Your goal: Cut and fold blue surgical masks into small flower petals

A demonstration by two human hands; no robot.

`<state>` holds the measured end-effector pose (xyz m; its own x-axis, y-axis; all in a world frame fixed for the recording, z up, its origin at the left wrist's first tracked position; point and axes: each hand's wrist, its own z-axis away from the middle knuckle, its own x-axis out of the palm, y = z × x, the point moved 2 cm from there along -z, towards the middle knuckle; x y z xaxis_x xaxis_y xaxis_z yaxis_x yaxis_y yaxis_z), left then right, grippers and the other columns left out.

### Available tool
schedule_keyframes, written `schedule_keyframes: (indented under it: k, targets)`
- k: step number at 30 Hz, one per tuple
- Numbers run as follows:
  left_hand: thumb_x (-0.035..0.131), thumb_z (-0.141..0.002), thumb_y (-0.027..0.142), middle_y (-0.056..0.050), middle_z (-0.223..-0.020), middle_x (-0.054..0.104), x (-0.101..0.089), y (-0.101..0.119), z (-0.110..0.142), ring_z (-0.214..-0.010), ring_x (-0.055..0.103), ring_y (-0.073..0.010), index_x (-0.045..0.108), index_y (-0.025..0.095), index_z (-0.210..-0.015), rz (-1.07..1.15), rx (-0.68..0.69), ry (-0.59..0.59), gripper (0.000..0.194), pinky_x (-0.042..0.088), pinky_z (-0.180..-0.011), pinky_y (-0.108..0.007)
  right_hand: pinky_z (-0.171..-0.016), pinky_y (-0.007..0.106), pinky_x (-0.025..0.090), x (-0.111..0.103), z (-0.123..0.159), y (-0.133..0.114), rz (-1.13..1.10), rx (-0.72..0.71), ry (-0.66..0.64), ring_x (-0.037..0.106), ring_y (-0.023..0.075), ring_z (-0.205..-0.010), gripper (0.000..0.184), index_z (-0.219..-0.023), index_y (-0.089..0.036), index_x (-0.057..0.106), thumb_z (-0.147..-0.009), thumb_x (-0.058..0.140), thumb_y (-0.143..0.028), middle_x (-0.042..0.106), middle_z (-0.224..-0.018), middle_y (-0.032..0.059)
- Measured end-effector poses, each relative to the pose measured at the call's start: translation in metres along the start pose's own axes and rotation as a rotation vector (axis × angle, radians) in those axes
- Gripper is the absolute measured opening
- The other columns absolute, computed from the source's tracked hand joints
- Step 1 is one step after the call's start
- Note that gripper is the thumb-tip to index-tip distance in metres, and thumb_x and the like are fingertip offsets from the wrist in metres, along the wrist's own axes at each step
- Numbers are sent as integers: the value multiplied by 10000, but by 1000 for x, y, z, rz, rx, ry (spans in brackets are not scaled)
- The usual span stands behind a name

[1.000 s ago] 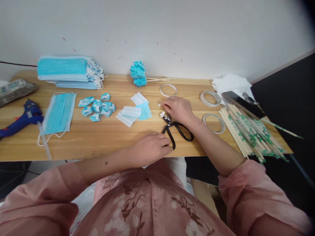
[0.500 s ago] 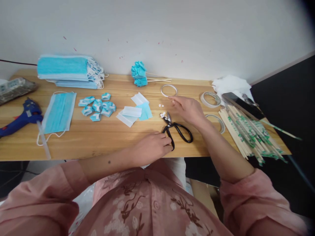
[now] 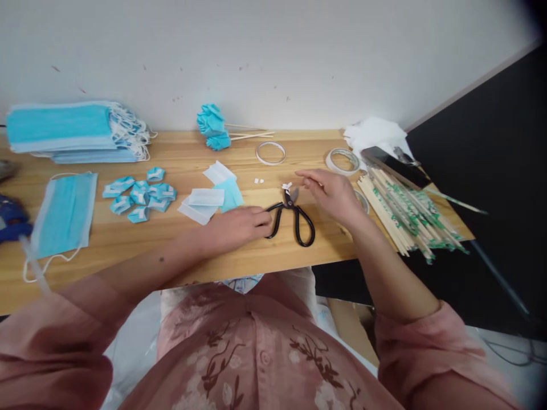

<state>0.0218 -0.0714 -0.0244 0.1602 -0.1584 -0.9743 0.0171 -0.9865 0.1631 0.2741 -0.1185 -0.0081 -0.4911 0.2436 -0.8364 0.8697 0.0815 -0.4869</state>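
A wooden table (image 3: 179, 162) runs below a pale wall (image 3: 273, 62) marked with red flecks; dark material stands at right. From the left lie a blue glue gun (image 3: 12, 219), stacked masks (image 3: 60, 126) on the far side, folded blue pieces (image 3: 140, 193), and cut sheets (image 3: 206, 197). The left hand (image 3: 237, 229) touches the left handle of the black-handled scissors (image 3: 289, 204), near the table's middle; whether it grips them I cannot tell. The right hand (image 3: 335, 195), thumb and forefinger narrowly parted, hovers right of the blades, near wrapped chopsticks (image 3: 410, 213).
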Motion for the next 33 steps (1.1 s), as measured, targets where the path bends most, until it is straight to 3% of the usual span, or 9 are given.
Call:
schedule_keyframes:
  k: [6,10,14,22,33]
  targets:
    - [382,-1090,195,-68,-1096,696,8,-7,1,-1061,603,-201,673,173,-1046,32,8,28,296,471,-919,-295,-880,353,507,5,-16,6,96,26,-51,731,260,-1061,325,-1173,-186,782,-985,518,-215,802,-1178,101]
    - [408,-1079,182,-66,-1086,705,11,-4,3,-1040,605,-208,673,181,-1007,-13,18,37,275,467,-902,-313,-703,319,416,3,-30,-2,220,131,-155,713,238,-886,231,-978,-203,793,-967,569,-262,818,-1010,73]
    - [408,-1081,205,-52,-1053,705,10,0,4,-999,597,-215,674,196,-982,-69,26,53,284,454,-825,-326,-607,313,312,4,-36,-13,260,196,-212,642,205,-732,283,-846,-207,769,-977,571,-359,790,-852,60]
    - [405,-1090,230,-50,-1033,699,17,-4,5,-955,579,-203,667,204,-965,-15,36,120,292,447,-799,-325,-658,290,372,17,-30,-8,13,243,-191,667,177,-747,198,-799,-205,742,-904,621,-322,802,-831,28]
    - [446,-1082,231,-61,-1000,707,16,-5,5,-943,578,-202,669,193,-943,77,53,197,266,463,-783,-328,-656,290,384,21,-26,-5,-30,242,-113,639,169,-689,125,-739,-211,701,-828,615,-225,772,-750,12]
